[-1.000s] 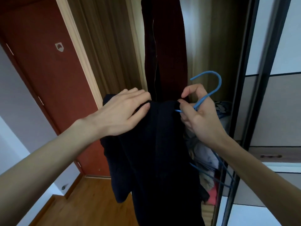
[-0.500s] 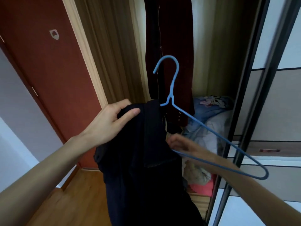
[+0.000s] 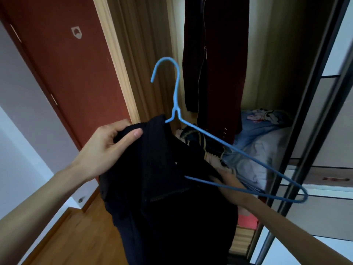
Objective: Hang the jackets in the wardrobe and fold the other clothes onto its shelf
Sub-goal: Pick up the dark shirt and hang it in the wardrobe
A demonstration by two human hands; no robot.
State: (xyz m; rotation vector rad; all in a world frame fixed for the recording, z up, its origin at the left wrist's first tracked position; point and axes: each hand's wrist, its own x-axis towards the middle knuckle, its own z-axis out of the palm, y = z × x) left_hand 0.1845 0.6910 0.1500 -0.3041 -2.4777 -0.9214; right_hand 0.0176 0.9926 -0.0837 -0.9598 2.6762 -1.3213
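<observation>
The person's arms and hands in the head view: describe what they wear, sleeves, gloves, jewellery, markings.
Both forearms are bare all the way to the frame edge; no sleeve shows. The left hand wears no glove, ring or watch, and its thumbnail is short and unpainted. The right hand is mostly hidden behind dark fabric; its visible wrist carries no band or watch. No markings show.

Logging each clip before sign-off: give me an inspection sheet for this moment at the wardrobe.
Surface: wardrobe shelf, mostly hidden under clothes.
Job's things: black jacket with one side of the blue hanger inside it, other side bare; maroon jacket already hanging.
Clutter: heaped clothes, unfolded.
Grippers: left hand grips the black jacket's shoulder; right hand reaches in at the collar, fingers mostly hidden.
Cables: nothing seen.
Surroundings: red door, sliding door frame, wooden floor.
</observation>
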